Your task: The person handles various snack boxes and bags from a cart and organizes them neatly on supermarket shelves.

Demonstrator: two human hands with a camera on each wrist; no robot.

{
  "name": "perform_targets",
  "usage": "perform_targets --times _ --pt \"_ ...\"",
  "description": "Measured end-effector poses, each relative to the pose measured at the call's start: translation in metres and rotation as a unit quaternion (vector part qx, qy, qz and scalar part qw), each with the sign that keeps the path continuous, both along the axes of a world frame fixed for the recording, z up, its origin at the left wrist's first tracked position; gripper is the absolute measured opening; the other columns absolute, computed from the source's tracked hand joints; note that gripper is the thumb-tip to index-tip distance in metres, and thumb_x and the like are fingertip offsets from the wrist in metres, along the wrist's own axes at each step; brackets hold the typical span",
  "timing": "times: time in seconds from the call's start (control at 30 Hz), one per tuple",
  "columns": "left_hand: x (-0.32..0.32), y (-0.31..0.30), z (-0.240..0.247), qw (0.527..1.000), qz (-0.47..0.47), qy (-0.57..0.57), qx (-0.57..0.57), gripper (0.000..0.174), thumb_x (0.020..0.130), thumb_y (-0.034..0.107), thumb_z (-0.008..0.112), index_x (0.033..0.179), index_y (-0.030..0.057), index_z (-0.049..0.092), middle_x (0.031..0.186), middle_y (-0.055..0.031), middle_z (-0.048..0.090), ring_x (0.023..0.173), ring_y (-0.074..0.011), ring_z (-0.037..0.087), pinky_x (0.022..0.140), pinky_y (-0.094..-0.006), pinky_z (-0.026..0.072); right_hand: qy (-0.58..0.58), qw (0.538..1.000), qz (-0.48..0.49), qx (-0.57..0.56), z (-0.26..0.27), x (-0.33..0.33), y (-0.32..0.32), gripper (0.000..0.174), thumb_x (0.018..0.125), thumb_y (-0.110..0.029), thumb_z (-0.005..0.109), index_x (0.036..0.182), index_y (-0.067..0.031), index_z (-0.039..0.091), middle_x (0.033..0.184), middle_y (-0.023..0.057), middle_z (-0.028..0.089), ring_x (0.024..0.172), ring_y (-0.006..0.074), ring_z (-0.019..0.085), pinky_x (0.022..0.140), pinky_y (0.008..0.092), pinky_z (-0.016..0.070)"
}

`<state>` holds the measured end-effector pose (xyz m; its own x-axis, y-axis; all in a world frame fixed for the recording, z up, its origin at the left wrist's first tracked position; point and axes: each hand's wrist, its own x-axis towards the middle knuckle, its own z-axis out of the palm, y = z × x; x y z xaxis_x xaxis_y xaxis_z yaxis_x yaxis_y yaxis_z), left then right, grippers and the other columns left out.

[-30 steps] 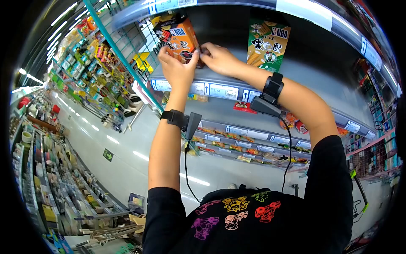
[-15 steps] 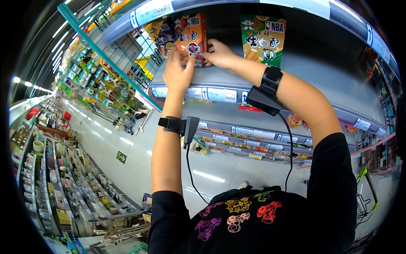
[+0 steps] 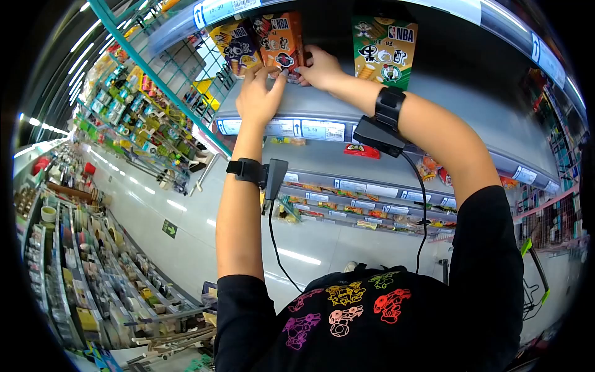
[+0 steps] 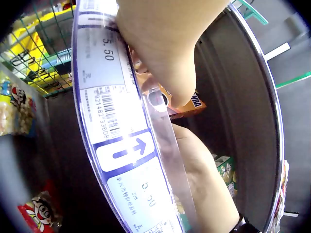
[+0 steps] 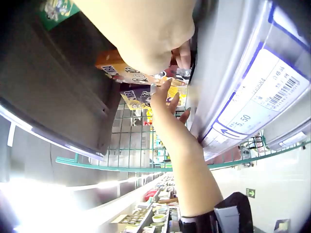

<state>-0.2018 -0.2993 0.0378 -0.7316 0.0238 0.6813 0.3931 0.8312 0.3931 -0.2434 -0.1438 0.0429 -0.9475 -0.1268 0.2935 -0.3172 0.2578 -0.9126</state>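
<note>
An orange NBA snack box [image 3: 280, 42] stands upright on the grey shelf [image 3: 458, 102], right beside a purple snack box [image 3: 235, 44]. My right hand [image 3: 323, 71] is at the orange box's right side, its bent fingers and thumb gripping the lower edge. From the front, my left hand [image 3: 257, 96] reaches to the base of both boxes. Its fingers are spread, and the thumb [image 5: 154, 90] touches the orange box's lower front. In the left wrist view, the left hand [image 4: 167, 53] covers much of the orange box [image 4: 187, 109].
A green snack box [image 3: 385, 46] stands farther right on the same shelf. Price labels [image 3: 317, 130] line the shelf's front edge below my wrists. A green wire grid [image 3: 167, 71] bounds the left end. Lower shelves [image 3: 372, 192] hold packaged snacks.
The orange box was tilted in both hands in front of the purple one; it now stands upright to the purple box's right. The left hand has loosened its hold and moved lower.
</note>
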Motion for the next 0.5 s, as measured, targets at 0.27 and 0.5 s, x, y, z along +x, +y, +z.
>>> perform_targets --times 0.27,0.5 --pt "-0.001 -0.003 0.001 0.999 -0.007 -0.034 -0.036 0.041 0.078 0.046 0.05 0.103 0.0165 0.064 0.113 -0.007 0.058 0.105 -0.0269 0.053 0.085 -0.0368 0.043 0.071 0.98 -0.124 0.137 0.0 -0.025 -0.01 0.042 0.072 0.0 0.057 0.112 0.0003 0.044 0.076 0.0156 0.063 0.058 0.0181 0.063 0.053 0.0285 0.0523" --pt "-0.006 -0.002 0.0 0.998 -0.004 -0.034 -0.056 0.041 0.08 0.044 0.048 0.109 0.0179 0.062 0.11 -0.0089 0.06 0.102 -0.0289 0.055 0.085 -0.0346 0.0423 0.079 0.985 -0.09 0.124 -0.012 -0.04 -0.01 0.043 0.077 0.001 0.055 0.117 0.0002 0.041 0.079 0.0164 0.063 0.061 0.0193 0.065 0.055 0.0284 0.0535"
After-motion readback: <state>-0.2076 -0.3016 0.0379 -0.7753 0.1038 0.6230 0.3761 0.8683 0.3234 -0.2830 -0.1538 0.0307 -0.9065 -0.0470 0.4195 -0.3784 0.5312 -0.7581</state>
